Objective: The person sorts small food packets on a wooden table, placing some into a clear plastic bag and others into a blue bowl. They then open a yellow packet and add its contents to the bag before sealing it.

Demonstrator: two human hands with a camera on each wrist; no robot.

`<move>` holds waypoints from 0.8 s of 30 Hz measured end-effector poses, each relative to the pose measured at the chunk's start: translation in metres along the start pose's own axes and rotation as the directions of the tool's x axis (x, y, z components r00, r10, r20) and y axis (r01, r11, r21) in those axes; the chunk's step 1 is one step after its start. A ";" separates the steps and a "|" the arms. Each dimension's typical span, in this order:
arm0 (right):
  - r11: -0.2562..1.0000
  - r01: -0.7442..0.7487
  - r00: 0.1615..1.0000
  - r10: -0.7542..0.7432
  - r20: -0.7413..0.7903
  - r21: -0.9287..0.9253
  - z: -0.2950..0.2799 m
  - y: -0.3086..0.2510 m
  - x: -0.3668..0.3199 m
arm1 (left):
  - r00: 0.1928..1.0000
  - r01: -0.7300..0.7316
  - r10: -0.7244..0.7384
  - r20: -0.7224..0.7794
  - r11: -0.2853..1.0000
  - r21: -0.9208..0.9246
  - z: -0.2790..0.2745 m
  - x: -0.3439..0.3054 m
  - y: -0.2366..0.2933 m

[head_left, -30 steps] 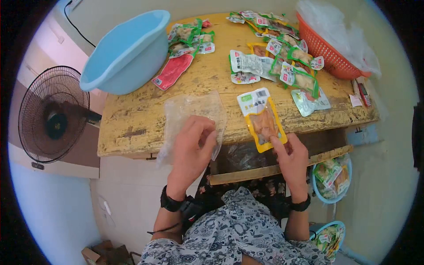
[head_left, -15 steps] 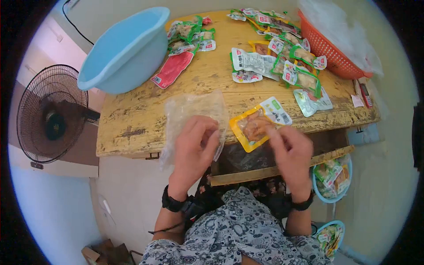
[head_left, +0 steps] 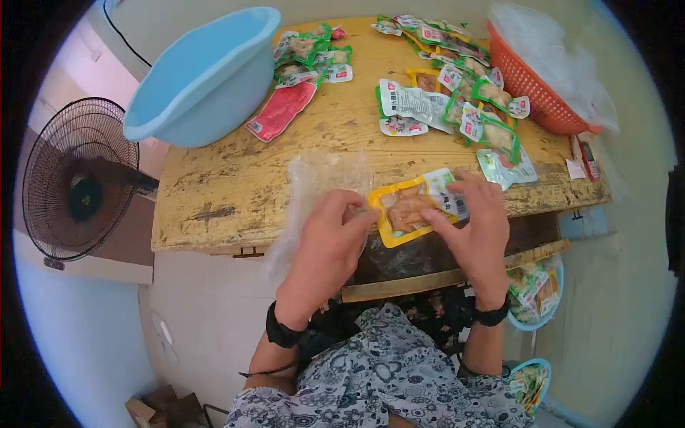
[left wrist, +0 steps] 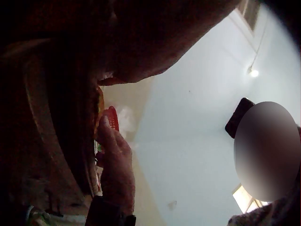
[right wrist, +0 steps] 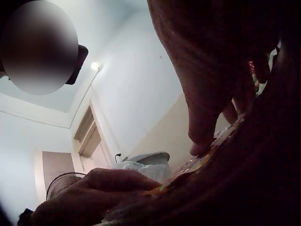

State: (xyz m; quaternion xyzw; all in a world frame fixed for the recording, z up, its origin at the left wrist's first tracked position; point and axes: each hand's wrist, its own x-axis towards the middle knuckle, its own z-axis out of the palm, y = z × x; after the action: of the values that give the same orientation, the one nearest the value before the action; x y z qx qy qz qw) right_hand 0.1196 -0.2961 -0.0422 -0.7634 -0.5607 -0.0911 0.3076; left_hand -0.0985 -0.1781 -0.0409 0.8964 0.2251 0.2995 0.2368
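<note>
A yellow-edged food packet (head_left: pixel 408 212) lies nearly sideways at the table's front edge, its white printed end to the right. My right hand (head_left: pixel 479 235) holds it, thumb on the clear window and fingers at the printed end. Curled fingers of my left hand (head_left: pixel 330 239) lie over a clear plastic bag (head_left: pixel 314 175), with the thumb tip at the packet's left edge; the lower fingers are hidden. In the left wrist view my right hand (left wrist: pixel 117 165) is at the table edge. My left hand (right wrist: pixel 101 190) meets the packet's edge in the right wrist view.
A blue basin (head_left: pixel 207 78) stands at the back left, beside several packets (head_left: pixel 303 53). More packets (head_left: pixel 442 100) and a red basket (head_left: pixel 535 89) are at the back right. Below the front edge is an open drawer (head_left: pixel 407 285). A fan (head_left: pixel 85 185) stands left; filled tubs (head_left: pixel 535 292) are low right.
The packet has turned from upright to nearly sideways, its printed end now to the right. My right hand has shifted onto that end. My left hand and the clear bag have moved right.
</note>
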 end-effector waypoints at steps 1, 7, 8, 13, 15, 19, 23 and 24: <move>0.999 -0.044 0.999 0.045 -0.017 0.021 0.000 -0.003 0.000 | 1.000 -0.005 0.005 0.009 1.000 0.026 0.000 0.000 0.002; 0.996 -0.021 0.996 0.013 -0.085 -0.092 -0.001 0.001 -0.001 | 0.998 -0.025 0.018 0.054 0.992 0.127 -0.003 0.004 0.009; 0.994 -0.020 0.997 0.012 -0.071 -0.109 -0.002 0.002 -0.002 | 0.998 -0.008 0.000 0.066 0.994 0.110 -0.002 0.001 0.006; 1.000 -0.014 0.998 0.015 -0.055 0.021 -0.001 0.006 -0.002 | 0.999 0.006 -0.011 0.049 0.994 0.106 0.002 -0.003 0.003; 0.997 -0.024 0.999 0.027 -0.043 0.077 0.000 0.004 -0.001 | 0.999 0.024 -0.027 0.034 0.995 0.093 -0.001 -0.002 0.007; 0.993 0.051 0.999 -0.050 -0.010 0.110 0.000 0.000 -0.002 | 1.000 -0.009 0.010 -0.008 0.994 0.105 0.003 -0.003 0.007; 0.991 0.093 0.995 -0.095 0.021 0.093 -0.007 -0.008 -0.009 | 1.000 -0.009 0.011 -0.010 0.993 0.114 0.004 -0.006 0.004; 0.991 0.096 0.995 -0.099 0.031 0.094 -0.009 -0.010 -0.011 | 1.000 -0.004 0.005 -0.008 0.994 0.112 0.004 -0.007 0.003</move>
State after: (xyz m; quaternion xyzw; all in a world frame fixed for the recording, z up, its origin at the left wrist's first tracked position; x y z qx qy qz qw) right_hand 0.1087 -0.3078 -0.0368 -0.7214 -0.6063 -0.0664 0.3280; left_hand -0.1001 -0.1856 -0.0449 0.9075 0.2404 0.2909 0.1844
